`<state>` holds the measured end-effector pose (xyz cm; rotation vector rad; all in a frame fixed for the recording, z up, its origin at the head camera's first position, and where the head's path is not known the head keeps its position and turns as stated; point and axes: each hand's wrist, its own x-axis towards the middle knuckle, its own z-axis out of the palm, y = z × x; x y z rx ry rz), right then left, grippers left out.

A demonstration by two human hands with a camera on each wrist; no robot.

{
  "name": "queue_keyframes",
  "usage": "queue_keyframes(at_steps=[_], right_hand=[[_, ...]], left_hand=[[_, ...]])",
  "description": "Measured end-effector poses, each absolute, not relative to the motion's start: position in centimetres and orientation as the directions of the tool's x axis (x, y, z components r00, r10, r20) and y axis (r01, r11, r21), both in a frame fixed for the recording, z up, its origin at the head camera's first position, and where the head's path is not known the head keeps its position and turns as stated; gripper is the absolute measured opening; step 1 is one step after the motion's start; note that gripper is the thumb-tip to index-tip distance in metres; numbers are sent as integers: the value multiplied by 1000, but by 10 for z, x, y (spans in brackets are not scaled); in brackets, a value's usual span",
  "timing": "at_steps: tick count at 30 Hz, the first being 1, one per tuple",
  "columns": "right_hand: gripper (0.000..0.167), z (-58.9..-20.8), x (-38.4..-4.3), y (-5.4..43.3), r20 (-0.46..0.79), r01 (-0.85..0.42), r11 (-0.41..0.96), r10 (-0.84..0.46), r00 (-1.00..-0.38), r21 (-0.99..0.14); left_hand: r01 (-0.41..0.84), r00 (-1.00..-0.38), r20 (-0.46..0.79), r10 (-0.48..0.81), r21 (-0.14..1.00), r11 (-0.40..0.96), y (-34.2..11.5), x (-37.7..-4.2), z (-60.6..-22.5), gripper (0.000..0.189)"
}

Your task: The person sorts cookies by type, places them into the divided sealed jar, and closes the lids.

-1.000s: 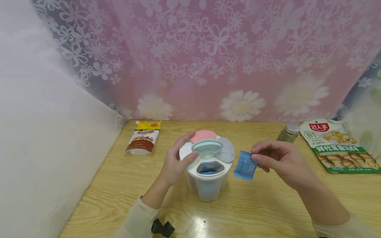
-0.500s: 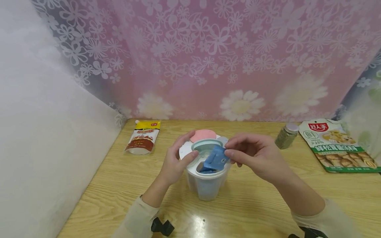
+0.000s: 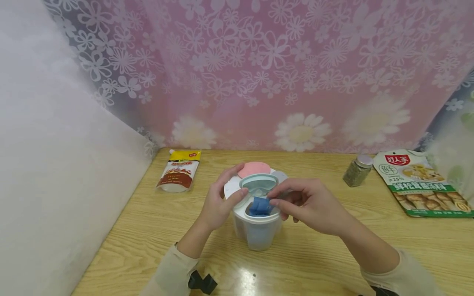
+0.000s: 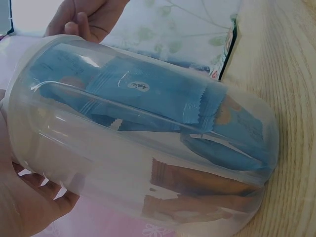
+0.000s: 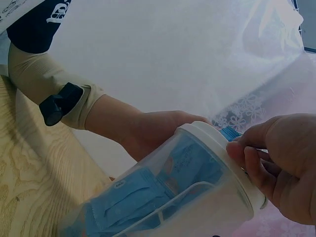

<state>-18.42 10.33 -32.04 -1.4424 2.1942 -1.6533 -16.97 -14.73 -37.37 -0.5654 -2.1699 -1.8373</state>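
Observation:
A clear divided container (image 3: 259,238) with a white lid stands on the wooden table. My left hand (image 3: 217,205) holds the lid's left side, thumb over the top. One teal flap (image 3: 261,181) is raised above the front compartment. At this opening my right hand (image 3: 312,205) pinches a small blue packet (image 3: 261,205), whose lower part is down inside the hole. Through the wall, the left wrist view shows several blue packets (image 4: 143,94) in one compartment and brown packets (image 4: 197,180) in the neighbouring one. The right wrist view has my fingers right at the lid rim (image 5: 224,148).
A spouted pouch (image 3: 178,172) lies at the back left. To the right stand a small jar of dried herbs (image 3: 357,170) and a large green-and-white food bag (image 3: 422,183). A pink floral curtain (image 3: 259,82) hangs behind the table.
My right hand has moved left with the blue packet, from beside the container to over the opening, then lowered it partly in. My left hand has stayed on the lid.

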Motion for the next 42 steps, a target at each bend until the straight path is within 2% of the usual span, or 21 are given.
queue_keyframes(at_steps=[5,11,15,18,20,22,26,29,32,34,39,42], right_hand=[[21,-320,-184,104,466,-666,10,-707,-532,-746],[22,-320,-185,107,448,-654,26,-708,-546,-756],[22,-324,-186,111,431,-602,41,-659,-616,-797],[21,-328,-189,113,447,-573,67,-554,-702,-817],[23,-332,-192,113,475,-574,78,-478,-739,-815],[26,-338,-195,112,501,-590,89,-437,-747,-802],[28,-349,-195,109,512,-595,40,-466,-722,-803],[29,-356,-192,107,481,-541,-21,-489,-728,-840],[25,-360,-191,103,433,-491,-15,-495,-754,-871],[24,-362,-190,101,404,-473,8,-508,-761,-881],[51,-365,-191,99,368,-457,9,-577,-729,-889],[57,-368,-192,98,364,-457,6,-596,-716,-889]], left_hand=[[442,-894,424,142,886,140,-147,-170,-374,59],[441,-895,421,146,886,143,-146,-171,-373,59],[441,-894,422,149,887,137,-145,-172,-373,58],[447,-891,427,152,885,132,-145,-172,-372,58],[456,-886,437,156,881,125,-145,-172,-372,57],[469,-879,448,161,874,129,-145,-173,-373,58],[497,-865,472,172,854,153,-146,-173,-375,58],[490,-869,465,169,855,171,-146,-172,-375,52],[449,-890,423,171,879,159,-146,-171,-373,47],[419,-903,390,182,894,159,-147,-171,-371,50],[357,-920,313,234,917,178,-152,-167,-369,75],[318,-923,270,275,936,148,-155,-166,-368,86]])
